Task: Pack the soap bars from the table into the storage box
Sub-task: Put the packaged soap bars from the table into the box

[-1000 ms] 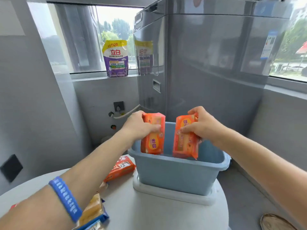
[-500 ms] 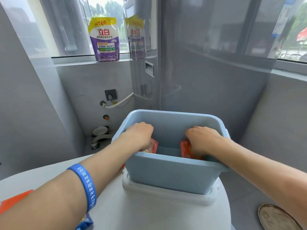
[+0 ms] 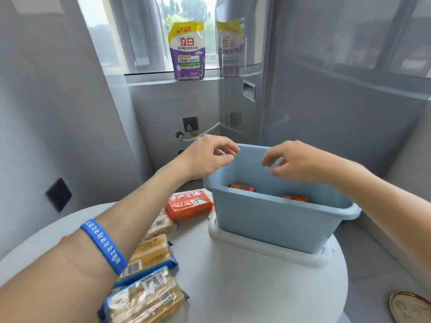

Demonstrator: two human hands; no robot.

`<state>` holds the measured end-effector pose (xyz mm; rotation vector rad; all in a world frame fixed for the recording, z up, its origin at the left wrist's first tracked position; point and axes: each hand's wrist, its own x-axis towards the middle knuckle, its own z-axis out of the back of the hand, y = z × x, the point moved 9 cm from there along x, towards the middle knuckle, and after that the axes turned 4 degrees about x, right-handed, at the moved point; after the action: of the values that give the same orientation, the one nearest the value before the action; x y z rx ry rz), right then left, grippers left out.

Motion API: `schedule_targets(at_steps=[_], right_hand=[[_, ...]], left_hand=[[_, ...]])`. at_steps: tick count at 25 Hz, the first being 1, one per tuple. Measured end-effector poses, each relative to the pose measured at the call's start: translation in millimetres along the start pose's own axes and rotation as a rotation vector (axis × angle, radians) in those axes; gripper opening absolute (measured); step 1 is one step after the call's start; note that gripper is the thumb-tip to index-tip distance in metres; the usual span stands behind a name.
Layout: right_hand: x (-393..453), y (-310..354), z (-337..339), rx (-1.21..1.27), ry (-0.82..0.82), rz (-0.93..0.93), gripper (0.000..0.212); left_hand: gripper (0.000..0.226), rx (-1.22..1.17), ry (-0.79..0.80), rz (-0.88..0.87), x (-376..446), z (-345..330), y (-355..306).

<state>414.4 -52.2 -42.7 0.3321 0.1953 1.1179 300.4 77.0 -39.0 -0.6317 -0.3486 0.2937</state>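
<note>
A light blue storage box [image 3: 275, 220] stands on its white lid [image 3: 268, 249] on the round grey table [image 3: 245, 287]. Two orange soap bars lie inside it, one at the left [image 3: 242, 187] and one at the right [image 3: 295, 198]. My left hand [image 3: 207, 157] hovers over the box's left rim, empty, fingers loosely apart. Above the box's middle, my right hand [image 3: 296, 162] is empty too, fingers curled but apart. On the table left of the box lie an orange soap bar [image 3: 189, 207], a pale one [image 3: 161, 223] and yellow bars in blue-edged wrappers [image 3: 151, 255] [image 3: 144, 297].
A purple and yellow detergent pouch [image 3: 187, 51] stands on the window sill. A grey washing machine [image 3: 326, 89] rises right behind the box. A wall socket and white hose [image 3: 200, 132] are at the back. A round woven item [image 3: 410, 306] lies on the floor at lower right.
Both hands lowered the two orange soap bars into the box, let go and have risen above the rim, empty. The view has shifted, showing more bars on the table.
</note>
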Motion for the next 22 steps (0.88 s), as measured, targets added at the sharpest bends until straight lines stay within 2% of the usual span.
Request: schedule_targets(at_steps=[2, 3, 5, 7, 11, 13, 15, 17, 18, 20, 22], right_hand=[[-9.1, 49.0, 12.8, 0.179, -0.169, 0.089, 0.019], [-14.7, 77.1, 9.2, 0.24, -0.21, 0.14, 0.017], [-19.5, 128.7, -14.2, 0.225, -0.223, 0.257, 0.017], [-10.2, 173.9, -59.7, 0.085, -0.145, 0.353, 0.026], [36.9, 184.6, -167.9, -0.264, 0.099, 0.279, 0.042], [55.9, 171.4, -199.4, -0.372, 0.117, 0.231, 0.054], [73.2, 161.7, -215.2, -0.438, 0.096, 0.194, 0.068], [85.8, 156.1, -216.4, -0.436, 0.047, 0.168, 0.073], [89.7, 155.6, -214.9, -0.429, 0.02, 0.173, 0.069], [92.3, 158.4, -205.2, -0.326, -0.052, 0.197, 0.06], [86.6, 161.5, -182.2, 0.029, -0.15, 0.164, 0.058]], left_hand=[[0.016, 0.061, -0.142, 0.131, -39.4, 41.7, 41.4], [0.017, 0.128, -0.16, 0.239, -62.9, 53.0, 69.1], [0.024, 0.247, -0.108, 0.438, -107.8, 53.8, 120.1], [0.031, 0.328, -0.009, 0.518, -144.6, 41.7, 150.0], [0.032, 0.416, 0.262, 0.407, -170.6, 11.1, 161.2], [0.053, 0.385, 0.409, 0.42, -179.4, -4.3, 167.7], [0.075, 0.336, 0.481, 0.444, -186.1, -12.5, 175.4], [0.096, 0.376, 0.547, 0.4, -191.5, -24.7, 175.6], [0.098, 0.411, 0.551, 0.369, -192.0, -28.8, 173.5], [0.087, 0.437, 0.471, 0.353, -185.5, -20.8, 173.6], [0.075, 0.26, 0.357, 0.435, -183.5, 0.6, 180.1]])
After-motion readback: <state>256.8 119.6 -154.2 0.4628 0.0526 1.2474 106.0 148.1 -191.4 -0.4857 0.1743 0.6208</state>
